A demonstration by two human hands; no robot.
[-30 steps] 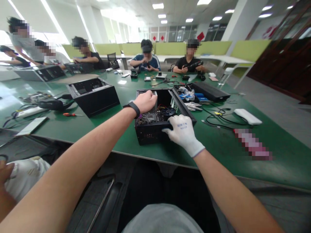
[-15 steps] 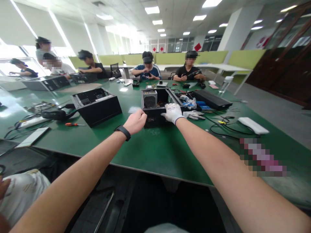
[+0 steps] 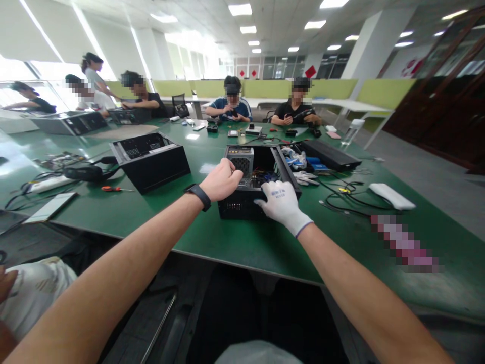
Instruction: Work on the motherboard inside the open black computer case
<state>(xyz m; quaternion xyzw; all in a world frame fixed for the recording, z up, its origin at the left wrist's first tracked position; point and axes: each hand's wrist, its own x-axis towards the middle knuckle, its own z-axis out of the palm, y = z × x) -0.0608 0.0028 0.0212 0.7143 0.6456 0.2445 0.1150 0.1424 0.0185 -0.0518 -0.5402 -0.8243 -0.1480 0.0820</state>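
Your gloved right hand (image 3: 282,202) clasps the near rim of the uncovered computer case (image 3: 242,206), thumb outside, probably to steady it on the table (image 3: 212,235) before you; your curled left hand (image 3: 222,179) is by the power supply (image 3: 244,166) (whether gripping anything, I cannot tell).

A black computer case (image 3: 242,209) lies near the centre of the frame, open side up, its vented narrow wall facing the bottom edge, a grey power supply (image 3: 241,165) with a mesh grille filling its upper-left corner, thin wires (image 3: 260,171) beside that.
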